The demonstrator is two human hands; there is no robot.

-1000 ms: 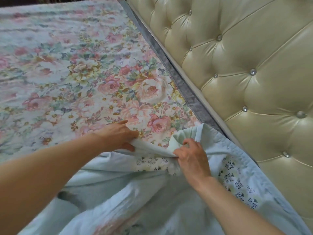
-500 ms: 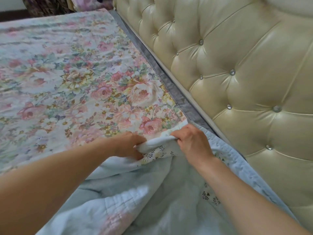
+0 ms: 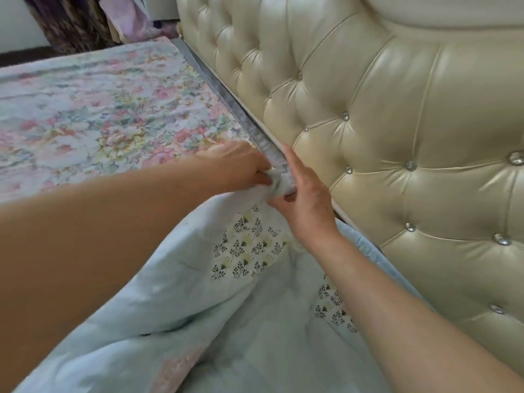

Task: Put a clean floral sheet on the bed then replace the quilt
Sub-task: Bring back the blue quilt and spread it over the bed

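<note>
A floral sheet (image 3: 93, 120) with pink roses lies spread flat over the bed at the left. A pale blue quilt (image 3: 215, 307) with small patches of black sprig print lies bunched in the foreground. My left hand (image 3: 241, 165) grips the quilt's top edge in a fist, close to the headboard. My right hand (image 3: 303, 194) pinches the same edge between thumb and fingers, its index finger stretched out along the grey mattress border. The two hands nearly touch.
A cream tufted leather headboard (image 3: 382, 123) with crystal buttons fills the right side. A grey mattress strip (image 3: 226, 95) runs along its base. Dark patterned curtains (image 3: 68, 21) and pink cloth (image 3: 127, 18) stand past the bed's far end.
Both hands have drawn the quilt's edge up and to the right, from the middle of the sheet to the grey strip at the headboard. My right index finger has straightened.
</note>
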